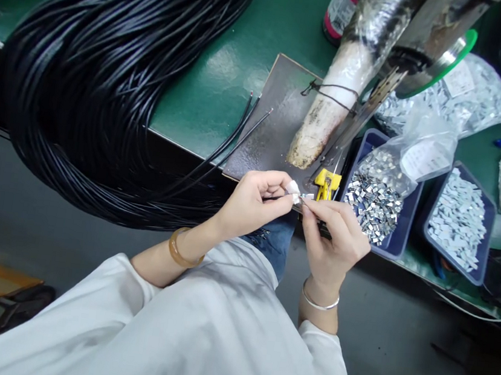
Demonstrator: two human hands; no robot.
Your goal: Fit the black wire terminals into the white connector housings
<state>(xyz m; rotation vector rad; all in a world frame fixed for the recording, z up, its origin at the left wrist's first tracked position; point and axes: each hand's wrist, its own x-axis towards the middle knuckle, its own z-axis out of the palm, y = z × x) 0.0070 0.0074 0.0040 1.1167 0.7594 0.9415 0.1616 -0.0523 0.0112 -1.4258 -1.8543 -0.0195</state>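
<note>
My left hand (255, 203) is closed in a pinch on the end of a black cable (271, 199). White wrapping covers the tips of its thumb and finger. Just to its right, my right hand (336, 231) pinches a tiny shiny metal piece (306, 197) against the cable's end; its exact shape is too small to tell. Both hands meet over the table's front edge. Right behind them stands a yellow tool part (326, 183). A grey board (268, 135) lies under it, with a few loose cable ends (258, 121) resting on its left side.
A large bundle of black cables (97, 59) hangs over the table's left edge. A wrapped post (335, 94) leans above the board. On the right are a blue bin (402, 239) of metal pieces, another bin (480, 273) of pale pieces, plastic bags (484, 100) and a jar (340, 13).
</note>
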